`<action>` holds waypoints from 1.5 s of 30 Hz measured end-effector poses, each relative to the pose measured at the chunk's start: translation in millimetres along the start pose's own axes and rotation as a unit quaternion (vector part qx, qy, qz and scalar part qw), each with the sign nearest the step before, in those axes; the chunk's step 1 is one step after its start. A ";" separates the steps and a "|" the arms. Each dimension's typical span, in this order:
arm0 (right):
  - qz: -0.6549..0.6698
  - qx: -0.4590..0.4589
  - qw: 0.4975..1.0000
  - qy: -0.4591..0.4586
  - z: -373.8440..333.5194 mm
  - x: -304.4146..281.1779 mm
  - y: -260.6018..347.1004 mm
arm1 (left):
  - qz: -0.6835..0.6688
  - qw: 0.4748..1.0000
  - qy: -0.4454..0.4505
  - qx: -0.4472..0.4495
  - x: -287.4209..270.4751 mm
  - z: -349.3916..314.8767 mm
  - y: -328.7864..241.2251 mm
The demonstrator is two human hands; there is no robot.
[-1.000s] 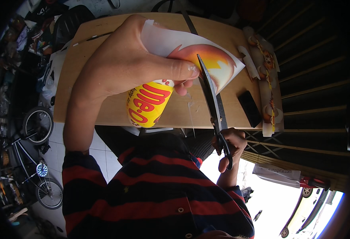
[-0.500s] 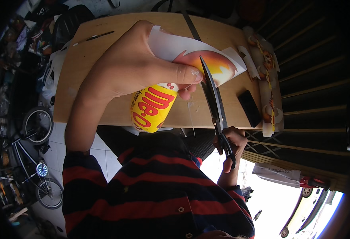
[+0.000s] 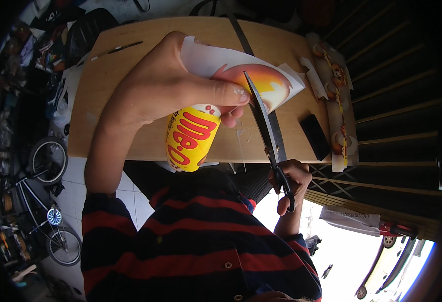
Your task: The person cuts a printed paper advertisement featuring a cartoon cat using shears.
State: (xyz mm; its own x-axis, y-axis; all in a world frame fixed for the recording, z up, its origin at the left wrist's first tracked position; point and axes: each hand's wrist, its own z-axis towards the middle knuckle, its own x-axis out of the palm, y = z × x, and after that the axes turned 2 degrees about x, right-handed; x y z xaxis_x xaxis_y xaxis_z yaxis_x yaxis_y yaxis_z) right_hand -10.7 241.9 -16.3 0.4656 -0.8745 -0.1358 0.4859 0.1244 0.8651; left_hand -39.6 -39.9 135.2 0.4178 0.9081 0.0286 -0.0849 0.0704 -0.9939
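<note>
There are two hands, one left hand [image 3: 203,90] and one right hand [image 3: 294,178]. One pair of scissors [image 3: 267,128] shows, with two blades. There is one curled printed sheet [image 3: 200,55]; whether the yellow printed part [image 3: 193,138] is the same piece or a second one cannot be told. On the one tabletop [image 3: 130,75] lie one pen [image 3: 125,47] far left, one long dark strip [image 3: 240,34], one black phone [image 3: 315,137] on the right, and at least two curled paper pieces [image 3: 315,83] along the right edge. One striped shirt [image 3: 190,241] shows two buttons [image 3: 228,265]. On the left stands one bicycle [image 3: 33,200] with two wheels [image 3: 63,245]. Near right, two vehicle wheels [image 3: 389,241] show.
</note>
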 end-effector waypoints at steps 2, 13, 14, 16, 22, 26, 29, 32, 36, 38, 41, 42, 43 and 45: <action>-0.009 0.049 0.999 -0.016 -3.6 -0.6 1.8 | -0.015 1.000 -0.010 0.005 2.4 -0.7 1.3; 0.040 0.011 0.999 -0.004 -6.2 2.4 -4.4 | -0.056 0.998 -0.026 0.006 3.3 -5.1 13.2; 0.052 0.021 0.998 -0.015 -8.4 3.9 -3.8 | -0.057 0.998 -0.028 0.007 4.6 -6.3 13.8; 0.067 0.021 0.997 -0.021 -8.3 6.1 -3.9 | -0.094 0.990 -0.099 0.046 18.3 -8.1 26.6; 0.059 0.091 0.993 -0.049 -10.5 20.2 2.8 | -0.119 0.966 -0.215 0.076 33.2 -21.1 44.9; 0.034 0.097 0.993 -0.062 -14.6 24.3 7.1 | 0.036 0.967 -0.223 0.117 30.8 -20.2 38.3; 0.032 0.099 0.992 -0.070 -18.8 29.1 4.5 | 0.065 0.959 -0.225 0.162 31.1 -20.2 43.6; 0.034 0.107 0.991 -0.066 -19.3 34.4 5.6 | 0.045 0.966 -0.212 0.144 34.6 -22.9 51.8; 0.009 0.106 0.992 -0.064 -21.8 40.1 -1.1 | 0.126 0.965 -0.200 0.115 32.1 -19.0 47.1; -0.006 0.097 0.994 -0.055 -19.1 42.0 -0.9 | 0.260 0.924 -0.222 0.170 17.9 -15.8 39.9; -0.020 0.103 0.993 -0.057 -22.1 42.7 -3.4 | 0.320 0.936 -0.127 0.064 6.4 -1.3 10.9; -0.022 0.106 0.992 -0.058 -22.7 43.1 -2.9 | 0.309 0.943 -0.103 0.068 3.3 4.0 10.8; -0.016 0.107 0.992 -0.062 -23.6 43.6 -3.5 | 0.283 0.954 -0.090 0.045 0.8 6.9 9.9; -0.003 0.111 0.991 -0.072 -25.8 44.3 -4.9 | 0.230 0.971 -0.061 -0.001 -2.1 10.8 8.6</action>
State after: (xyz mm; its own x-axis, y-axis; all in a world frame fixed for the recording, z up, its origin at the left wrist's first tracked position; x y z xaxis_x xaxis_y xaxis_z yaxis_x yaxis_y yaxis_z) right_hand 26.6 214.6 -39.0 0.3457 -0.9345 -0.0848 0.3062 0.0269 0.9516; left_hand -51.0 -36.7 127.8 0.2264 0.8849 -0.4069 -0.2356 -0.3556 -0.9044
